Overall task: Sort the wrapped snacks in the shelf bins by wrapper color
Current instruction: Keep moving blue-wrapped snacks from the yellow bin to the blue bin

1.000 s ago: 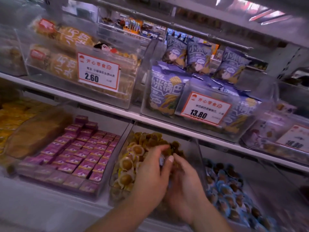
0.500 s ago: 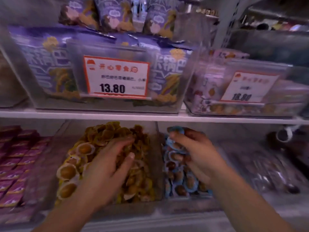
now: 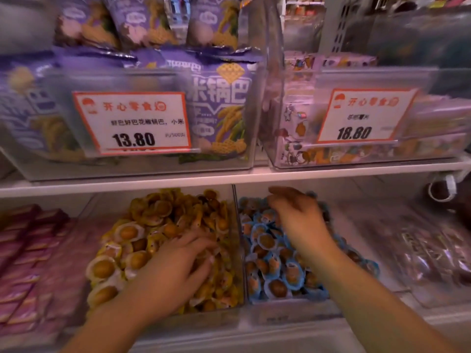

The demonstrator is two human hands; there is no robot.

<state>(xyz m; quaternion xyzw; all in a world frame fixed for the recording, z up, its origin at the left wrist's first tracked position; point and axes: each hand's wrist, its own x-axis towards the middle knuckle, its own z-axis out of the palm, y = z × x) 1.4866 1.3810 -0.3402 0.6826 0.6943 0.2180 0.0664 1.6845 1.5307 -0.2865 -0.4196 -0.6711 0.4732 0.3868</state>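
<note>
Mid-sort: the left hand (image 3: 173, 268) digs, fingers curled, into the yellow snacks (image 3: 163, 225) (whether it grips one I cannot tell), the right hand (image 3: 298, 220) hovers slack-fingered, empty, over the blue snacks (image 3: 270, 263); next, pick out strays.

Two hands (image 3: 175, 266) (image 3: 298, 220), two price cards (image 3: 132, 123) (image 3: 362, 115), two upper bins (image 3: 153, 166) (image 3: 356, 161), and heaps of yellow-wrapped snacks (image 3: 153, 225) and blue-wrapped snacks (image 3: 275, 271) too many to count.
</note>
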